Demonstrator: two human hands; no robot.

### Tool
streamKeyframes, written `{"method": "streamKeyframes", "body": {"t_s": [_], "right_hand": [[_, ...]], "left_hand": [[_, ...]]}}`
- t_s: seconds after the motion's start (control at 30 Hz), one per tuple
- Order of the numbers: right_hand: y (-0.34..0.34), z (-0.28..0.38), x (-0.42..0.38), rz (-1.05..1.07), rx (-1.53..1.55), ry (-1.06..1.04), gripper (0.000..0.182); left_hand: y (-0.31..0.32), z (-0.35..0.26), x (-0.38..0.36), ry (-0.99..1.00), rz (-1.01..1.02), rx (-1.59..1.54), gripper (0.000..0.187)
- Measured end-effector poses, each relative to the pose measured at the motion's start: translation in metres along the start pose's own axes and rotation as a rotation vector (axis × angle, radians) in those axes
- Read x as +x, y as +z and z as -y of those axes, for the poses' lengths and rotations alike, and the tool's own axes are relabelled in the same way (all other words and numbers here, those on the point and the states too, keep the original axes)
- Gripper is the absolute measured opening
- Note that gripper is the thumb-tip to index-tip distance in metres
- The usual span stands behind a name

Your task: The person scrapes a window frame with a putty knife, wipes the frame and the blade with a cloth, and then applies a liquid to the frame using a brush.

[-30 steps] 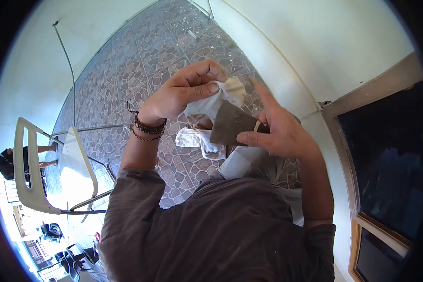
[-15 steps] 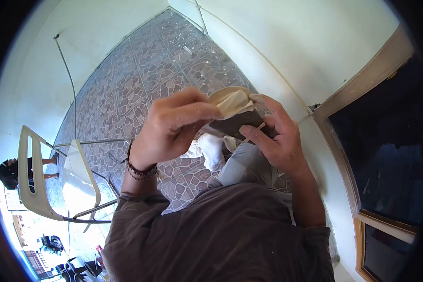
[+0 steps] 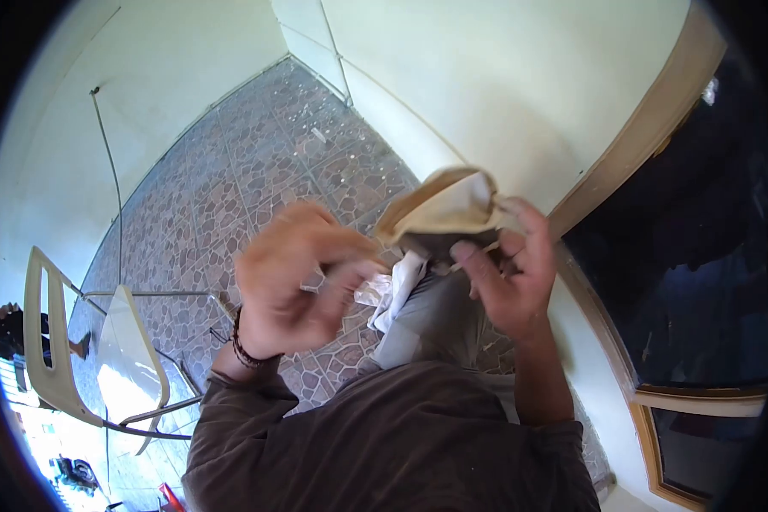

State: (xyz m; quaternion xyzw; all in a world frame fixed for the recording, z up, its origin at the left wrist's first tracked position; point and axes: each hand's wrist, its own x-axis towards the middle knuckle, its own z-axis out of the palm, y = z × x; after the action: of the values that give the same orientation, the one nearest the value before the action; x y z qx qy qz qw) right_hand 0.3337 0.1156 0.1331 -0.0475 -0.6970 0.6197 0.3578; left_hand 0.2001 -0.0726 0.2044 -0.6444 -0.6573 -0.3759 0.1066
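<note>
A small tan and dark cloth piece [image 3: 439, 213], like a pouch or cap, hangs at the centre with its pale inside showing. My right hand [image 3: 516, 273] pinches its right edge between thumb and fingers. Just left of the piece is my left hand [image 3: 303, 282], a beaded bracelet on its wrist. Motion smears its fingers, and whether they touch or hold anything is unclear. Below the piece, a crumpled white cloth [image 3: 392, 290] shows beside my grey trouser leg [image 3: 435, 320].
A cream chair [image 3: 47, 333] with metal legs stands at the left, with a person [image 3: 13, 328] beyond it. Stone-patterned floor [image 3: 230, 179] runs up to pale walls. On the right is a wood-framed dark window [image 3: 683, 256].
My left hand has come away from the cloth piece, down and to the left. The piece now shows more of its opening, still in my right hand. The whole view has shifted.
</note>
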Motion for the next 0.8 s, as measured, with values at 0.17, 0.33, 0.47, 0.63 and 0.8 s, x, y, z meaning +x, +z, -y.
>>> {"method": "streamKeyframes", "body": {"t_s": [0.17,0.33,0.47,0.63,0.8], "right_hand": [[0.001,0.02,-0.001,0.022,0.029,-0.243,0.053],[-0.016,0.034,0.0,0.008,0.017,-0.379,0.055],[-0.009,0.034,-0.002,-0.062,0.097,-0.363,0.05],[-0.012,0.052,-0.002,-0.272,0.286,-0.111,0.046],[-0.02,0.07,-0.004,-0.26,0.358,-0.092,0.051]], "left_hand": [[0.029,0.009,0.059,0.171,-0.237,-0.49,0.028],[0.062,-0.029,0.044,-0.124,-0.236,-0.597,0.029],[0.083,-0.042,0.043,-0.187,-0.517,-0.431,0.028],[0.087,-0.055,0.063,-0.263,-0.397,-0.482,0.022],[0.086,-0.063,0.076,-0.144,-0.44,-0.478,0.023]]}}
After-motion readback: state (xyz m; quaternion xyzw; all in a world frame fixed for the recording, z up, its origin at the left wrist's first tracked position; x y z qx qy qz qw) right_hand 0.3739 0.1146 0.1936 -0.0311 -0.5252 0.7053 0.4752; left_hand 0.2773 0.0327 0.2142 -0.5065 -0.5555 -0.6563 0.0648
